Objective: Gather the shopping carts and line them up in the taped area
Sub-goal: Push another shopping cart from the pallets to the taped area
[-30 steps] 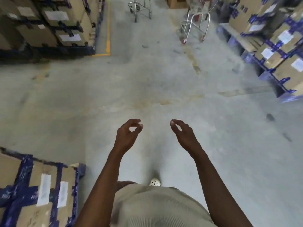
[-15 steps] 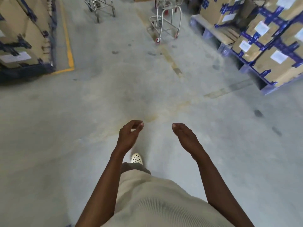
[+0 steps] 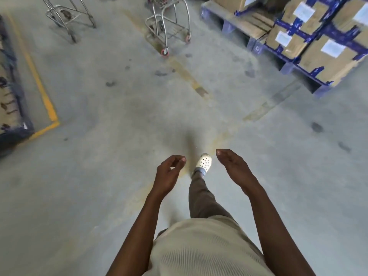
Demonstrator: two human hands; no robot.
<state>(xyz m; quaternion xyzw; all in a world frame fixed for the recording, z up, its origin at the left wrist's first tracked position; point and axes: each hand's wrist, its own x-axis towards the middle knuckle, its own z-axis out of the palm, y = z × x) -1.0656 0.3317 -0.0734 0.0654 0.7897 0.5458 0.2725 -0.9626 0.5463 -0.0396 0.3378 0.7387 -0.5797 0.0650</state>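
Note:
Two metal shopping carts stand on the concrete floor far ahead: one cart [image 3: 169, 28] with red wheels at top centre, another cart [image 3: 67, 14] at top left, only their lower frames in view. My left hand [image 3: 169, 174] and my right hand [image 3: 235, 168] hang in front of me at waist height, fingers loosely curled, holding nothing. Both hands are well short of the carts. A faded yellow tape line [image 3: 187, 74] runs along the floor from the nearer cart toward me.
A blue pallet [image 3: 278, 50] stacked with taped cardboard boxes [image 3: 328, 52] lines the right side. A wrapped stack [image 3: 10, 92] sits at the left behind a yellow floor line [image 3: 39, 90]. My foot in a white clog [image 3: 204, 162] steps between my hands.
I have walked forward, so the carts and the right pallet are nearer and larger. The box stack at lower left has dropped out of view. My hands stay empty.

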